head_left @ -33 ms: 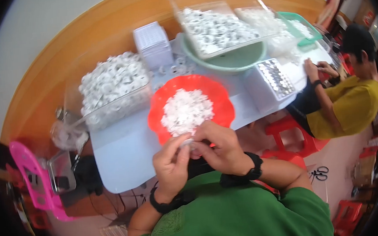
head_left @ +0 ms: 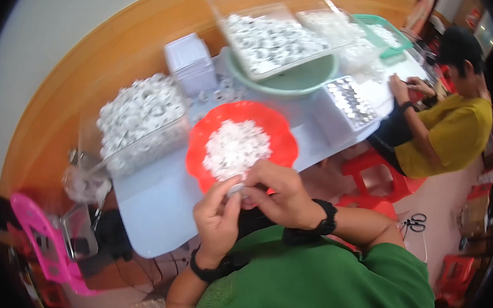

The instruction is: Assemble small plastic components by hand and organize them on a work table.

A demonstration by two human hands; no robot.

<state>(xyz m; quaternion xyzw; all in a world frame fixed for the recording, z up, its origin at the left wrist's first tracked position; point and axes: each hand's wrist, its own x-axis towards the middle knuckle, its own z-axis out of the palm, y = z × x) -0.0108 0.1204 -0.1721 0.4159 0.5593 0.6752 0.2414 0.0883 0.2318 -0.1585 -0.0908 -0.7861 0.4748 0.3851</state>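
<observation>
Over red plate [head_left: 279, 129], both hands unmoved, fingers [head_left: 233, 191] pinching small white piece [head_left: 238, 189]

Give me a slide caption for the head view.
Both hands pinch a small white part over an orange plate.

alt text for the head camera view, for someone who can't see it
A person's left hand and right hand pinch a small white part together over an orange plate heaped with white pieces, on a pale table. A co-worker in yellow sits to the right.

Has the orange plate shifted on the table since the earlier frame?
No. The orange plate sits in the same spot beside the green basin.
</observation>
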